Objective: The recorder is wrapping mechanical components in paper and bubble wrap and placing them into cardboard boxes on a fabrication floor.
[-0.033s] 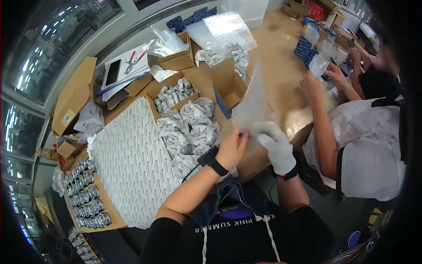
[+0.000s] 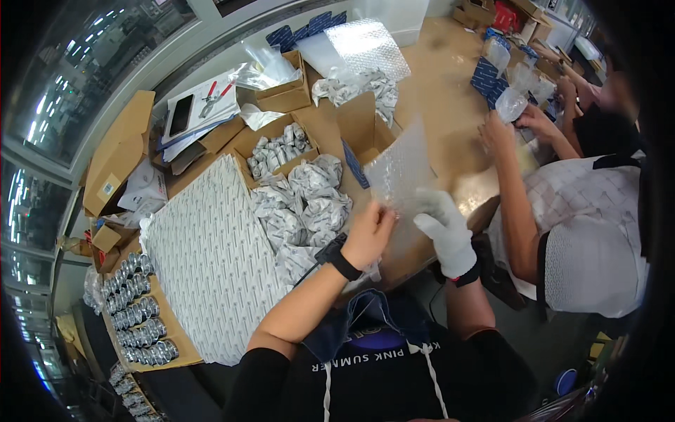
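Note:
A translucent bubble wrap bag (image 2: 401,165) stands raised in front of me above the table. My left hand (image 2: 371,228), bare with a black band at the wrist, pinches its lower edge between thumb and fingers. Beside the bag's lower right part is my right hand (image 2: 446,232) in a white glove. Its thumb stands apart from the fingers, whose tips meet the plastic and are partly hidden. Just behind the bag is an open cardboard box (image 2: 365,137) with a blue outside. Crumpled paper-wrapped bundles (image 2: 309,200) lie left of my left hand.
A carton (image 2: 278,151) of small silvery wrapped pieces and a large patterned paper-covered stack (image 2: 211,260) sit left. Shiny metal parts (image 2: 140,313) stand in rows at far left. Red-handled pliers (image 2: 214,98) and a phone (image 2: 181,114) lie behind. At right, a co-worker's hands (image 2: 500,133) handle clear plastic.
The bag has tilted and its top has come down a little, showing more of its face. My gloved right hand has shifted slightly right, and my left hand slightly left.

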